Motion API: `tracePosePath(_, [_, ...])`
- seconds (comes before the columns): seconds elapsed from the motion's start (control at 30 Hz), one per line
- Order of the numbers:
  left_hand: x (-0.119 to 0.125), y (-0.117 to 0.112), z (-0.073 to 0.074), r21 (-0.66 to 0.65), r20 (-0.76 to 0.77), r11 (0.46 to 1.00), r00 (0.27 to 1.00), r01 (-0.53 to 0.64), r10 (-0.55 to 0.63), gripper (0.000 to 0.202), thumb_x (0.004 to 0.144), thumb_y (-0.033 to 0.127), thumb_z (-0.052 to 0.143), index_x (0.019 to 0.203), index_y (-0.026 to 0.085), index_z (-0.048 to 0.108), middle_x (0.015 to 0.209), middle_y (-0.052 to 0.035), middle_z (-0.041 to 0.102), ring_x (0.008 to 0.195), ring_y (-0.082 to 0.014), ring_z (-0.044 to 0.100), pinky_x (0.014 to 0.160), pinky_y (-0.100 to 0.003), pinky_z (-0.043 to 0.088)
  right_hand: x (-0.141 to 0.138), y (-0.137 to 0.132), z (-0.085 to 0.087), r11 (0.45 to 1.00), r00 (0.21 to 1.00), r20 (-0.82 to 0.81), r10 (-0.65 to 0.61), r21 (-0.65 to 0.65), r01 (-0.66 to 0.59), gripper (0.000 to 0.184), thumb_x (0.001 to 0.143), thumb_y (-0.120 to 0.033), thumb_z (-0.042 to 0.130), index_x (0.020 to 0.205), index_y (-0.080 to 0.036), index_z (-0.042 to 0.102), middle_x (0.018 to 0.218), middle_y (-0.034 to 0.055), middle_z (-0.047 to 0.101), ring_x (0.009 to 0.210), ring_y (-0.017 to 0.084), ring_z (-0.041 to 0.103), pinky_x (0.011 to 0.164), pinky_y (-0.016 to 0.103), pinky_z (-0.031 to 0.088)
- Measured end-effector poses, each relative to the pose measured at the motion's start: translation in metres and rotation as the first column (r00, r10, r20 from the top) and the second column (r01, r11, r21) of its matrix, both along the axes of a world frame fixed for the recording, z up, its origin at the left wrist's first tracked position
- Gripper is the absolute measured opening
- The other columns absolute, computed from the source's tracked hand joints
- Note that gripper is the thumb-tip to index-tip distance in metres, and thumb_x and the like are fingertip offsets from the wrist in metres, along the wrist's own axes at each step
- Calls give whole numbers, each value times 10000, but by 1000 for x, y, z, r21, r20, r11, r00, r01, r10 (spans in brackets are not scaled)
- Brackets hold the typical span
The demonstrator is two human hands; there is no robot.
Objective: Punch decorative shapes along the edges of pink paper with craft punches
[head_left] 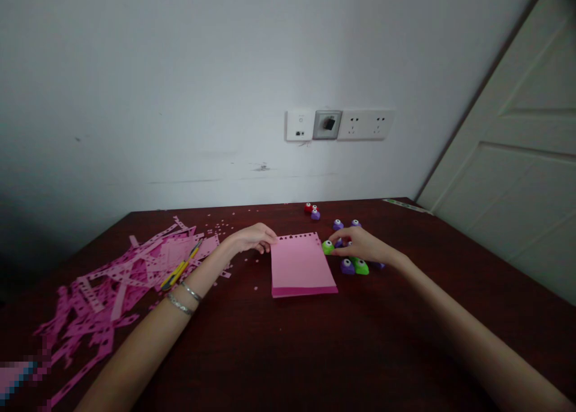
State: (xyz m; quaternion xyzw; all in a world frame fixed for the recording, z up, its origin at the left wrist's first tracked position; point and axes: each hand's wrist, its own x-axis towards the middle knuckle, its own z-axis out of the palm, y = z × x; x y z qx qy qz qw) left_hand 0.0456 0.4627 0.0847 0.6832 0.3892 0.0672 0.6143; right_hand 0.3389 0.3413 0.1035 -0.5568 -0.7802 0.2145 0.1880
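Observation:
A pink paper pad [300, 265] with a row of punched holes along its far edge lies flat on the dark table. My left hand [252, 238] pinches its far left corner, thumb on top. By the pad's right edge, my right hand [357, 243] has thumb and forefinger around a small green one-eyed figure [327, 248]. Under and around that hand stand several similar figures, among them a purple one [347, 267] and a second green one [361, 267]. Some of them are partly hidden by my fingers.
Pink paper strips [112, 286] with holes are heaped at the left, a yellow utility knife [182, 267] on top. Small pink scraps [220, 225] lie scattered behind. Red figures [308, 208] stand near the wall. A flat green-and-white strip [407, 206] lies at the back right.

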Motion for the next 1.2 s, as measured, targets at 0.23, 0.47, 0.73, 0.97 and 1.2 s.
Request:
tracePosePath(0.23, [1, -1, 1, -20, -14, 999, 1000, -25, 25, 229, 595, 275, 712, 748, 118, 646, 619, -21, 587, 558, -107, 528, 498, -246, 374, -1, 0, 2, 1000, 1000, -13, 12, -13, -12, 265, 717, -367, 594, 906, -216, 704, 921, 34, 684, 799, 183, 586, 687, 273, 445])
tracePosePath(0.47, [0, 0, 0, -27, -5, 999, 1000, -25, 25, 217, 598, 272, 713, 744, 126, 645, 611, -24, 589, 558, -108, 529, 499, -248, 375, -1, -2, 4, 1000, 1000, -8, 15, -5, -15, 263, 726, -356, 589, 913, -208, 701, 919, 33, 686, 769, 174, 584, 682, 276, 444])
tracePosePath(0.73, [0, 2, -2, -32, 2, 999, 1000, -27, 27, 224, 594, 270, 715, 747, 125, 640, 604, -24, 586, 562, -112, 526, 505, -257, 374, -3, -2, 6, 1000, 1000, -1, 11, -24, -11, 263, 720, -353, 592, 919, -220, 702, 934, 31, 686, 803, 183, 588, 712, 286, 449])
tracePosePath(0.97, [1, 0, 0, -26, -29, 999, 999, -34, 33, 230, 584, 283, 710, 738, 127, 642, 572, -17, 574, 552, -110, 516, 516, -259, 373, -2, -2, 4, 1000, 1000, 8, 22, -21, -22, 280, 725, -347, 587, 938, -201, 695, 950, 40, 685, 818, 186, 590, 705, 277, 450])
tracePosePath(1.2, [2, -1, 0, -38, -5, 999, 1000, -30, 30, 229, 587, 268, 716, 740, 115, 641, 607, -27, 592, 563, -111, 529, 503, -250, 372, -5, -3, 6, 999, 999, -9, 30, -26, -31, 276, 725, -350, 587, 929, -200, 697, 967, 37, 684, 840, 190, 596, 744, 281, 445])
